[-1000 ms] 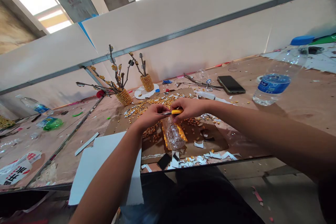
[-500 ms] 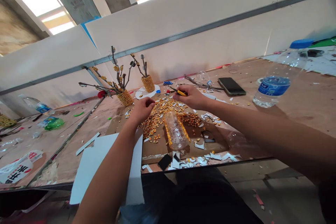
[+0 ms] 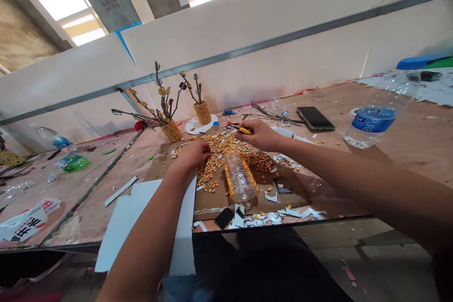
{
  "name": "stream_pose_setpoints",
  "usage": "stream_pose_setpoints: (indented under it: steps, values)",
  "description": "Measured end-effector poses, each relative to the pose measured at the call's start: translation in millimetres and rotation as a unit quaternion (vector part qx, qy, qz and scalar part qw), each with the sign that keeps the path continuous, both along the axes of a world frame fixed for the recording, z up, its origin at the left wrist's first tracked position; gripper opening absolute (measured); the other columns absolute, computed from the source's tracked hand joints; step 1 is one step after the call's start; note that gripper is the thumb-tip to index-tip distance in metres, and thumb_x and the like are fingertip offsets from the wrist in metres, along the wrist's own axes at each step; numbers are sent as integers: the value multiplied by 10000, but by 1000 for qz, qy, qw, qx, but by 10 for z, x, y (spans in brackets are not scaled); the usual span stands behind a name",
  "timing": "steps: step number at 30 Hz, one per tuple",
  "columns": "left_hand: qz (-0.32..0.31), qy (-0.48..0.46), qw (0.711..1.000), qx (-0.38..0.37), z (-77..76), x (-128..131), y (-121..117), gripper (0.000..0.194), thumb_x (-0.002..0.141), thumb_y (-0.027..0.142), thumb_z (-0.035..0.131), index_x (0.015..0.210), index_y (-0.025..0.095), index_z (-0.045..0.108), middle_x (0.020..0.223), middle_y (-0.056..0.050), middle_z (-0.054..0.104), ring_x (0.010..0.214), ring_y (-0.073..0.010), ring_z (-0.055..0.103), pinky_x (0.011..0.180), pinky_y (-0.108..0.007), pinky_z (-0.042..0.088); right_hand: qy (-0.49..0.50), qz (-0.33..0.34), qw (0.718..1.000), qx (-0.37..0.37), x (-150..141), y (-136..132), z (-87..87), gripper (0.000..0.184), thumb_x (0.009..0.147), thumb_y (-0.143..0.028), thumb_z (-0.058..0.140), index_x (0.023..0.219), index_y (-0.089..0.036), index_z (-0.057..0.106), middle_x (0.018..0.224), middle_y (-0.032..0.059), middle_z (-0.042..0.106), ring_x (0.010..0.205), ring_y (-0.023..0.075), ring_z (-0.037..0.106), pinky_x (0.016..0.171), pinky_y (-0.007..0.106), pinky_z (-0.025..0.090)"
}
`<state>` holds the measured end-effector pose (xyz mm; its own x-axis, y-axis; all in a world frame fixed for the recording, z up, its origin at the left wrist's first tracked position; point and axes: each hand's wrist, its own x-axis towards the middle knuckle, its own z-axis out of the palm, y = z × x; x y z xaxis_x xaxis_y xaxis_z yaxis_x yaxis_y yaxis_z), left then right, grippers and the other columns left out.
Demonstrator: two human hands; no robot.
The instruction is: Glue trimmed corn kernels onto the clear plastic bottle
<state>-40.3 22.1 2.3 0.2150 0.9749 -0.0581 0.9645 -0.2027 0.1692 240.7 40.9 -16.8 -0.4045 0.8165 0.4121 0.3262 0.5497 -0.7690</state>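
Observation:
My right hand (image 3: pixel 260 135) is closed round a slim yellow-and-black tool (image 3: pixel 245 130) whose thin dark tip points left, above the corn kernels. Over the left side of the loose corn kernels (image 3: pixel 212 168) is my left hand (image 3: pixel 194 155), its fingers curled together; whether a kernel is between them I cannot make out. Between my forearms a clear plastic bottle (image 3: pixel 238 172) lies on its side on a cardboard sheet (image 3: pixel 212 205). Rows of yellow kernels run along both sides of the bottle, and its middle is bare.
Behind the kernels stand two kernel-covered pots (image 3: pixel 171 130) with twigs, one on a white disc (image 3: pixel 193 127). A phone (image 3: pixel 314 118) and an upright water bottle (image 3: pixel 371 120) are to the right. White board (image 3: pixel 141 212) overhangs the front edge, near scattered paper scraps (image 3: pixel 272 218).
My left hand has dropped lower onto the kernels, its fingers more curled. My right hand keeps the tool at nearly the same place. The view has shifted slightly.

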Motion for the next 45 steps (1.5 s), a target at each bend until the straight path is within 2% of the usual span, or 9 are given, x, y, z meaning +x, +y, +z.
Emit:
stream_pose_setpoints:
  steps: [7, 11, 16, 29, 35, 41, 45]
  values:
    - [0, 8, 1000, 2, -52, -5, 34, 154, 879, 183, 655, 923, 208, 800, 934, -66, 802, 824, -226, 696, 727, -300, 482, -1, 10, 1000, -1, -13, -14, -7, 285, 871, -457, 670, 771, -193, 634, 704, -20, 531, 660, 147, 452, 655, 310, 306]
    - [4, 5, 1000, 13, -89, -24, 59, 178, 857, 161, 659, 946, 213, 803, 951, -64, 805, 855, -231, 706, 768, -302, 506, 0, 17, 1000, -5, -14, -14, -2, 297, 871, -474, 668, 782, -193, 635, 709, -21, 530, 661, 146, 452, 658, 311, 310]
    - [6, 6, 1000, 28, -112, -27, 83, 174, 900, 222, 642, 978, 208, 797, 1002, -78, 806, 895, -240, 710, 807, -315, 522, -1, 22, 1000, -6, -9, -30, 18, 312, 881, -476, 661, 751, -198, 606, 691, -29, 509, 650, 142, 434, 652, 309, 299]
    - [16, 40, 998, 35, -87, 38, 50, 145, 896, 218, 681, 989, 217, 791, 1029, -84, 812, 905, -249, 715, 765, -313, 510, -2, 29, 1000, 0, -16, -40, 25, 298, 877, -461, 663, 742, -207, 587, 681, -32, 505, 663, 145, 446, 656, 305, 306]
    - [-12, 67, 997, 35, -68, 52, 43, 171, 896, 184, 650, 964, 233, 799, 1068, -75, 804, 959, -235, 718, 819, -301, 510, -4, 32, 999, 2, -14, -46, 24, 303, 881, -462, 653, 734, -209, 577, 668, -35, 491, 656, 144, 440, 650, 304, 308]
    - [6, 100, 994, 32, -62, 107, -4, 137, 960, 269, 656, 955, 185, 764, 1046, -132, 782, 986, -264, 721, 895, -371, 536, -3, 39, 999, 3, -21, -56, 18, 287, 890, -449, 652, 750, -207, 587, 668, -37, 485, 648, 139, 427, 645, 300, 308]
    - [26, 97, 995, 22, -63, 151, -23, 254, 994, 391, 680, 1052, 147, 723, 1120, -96, 745, 1071, -238, 700, 1005, -465, 547, -5, 39, 999, 8, -24, -79, 33, 305, 902, -454, 644, 731, -212, 573, 636, -46, 446, 640, 141, 410, 638, 300, 300]
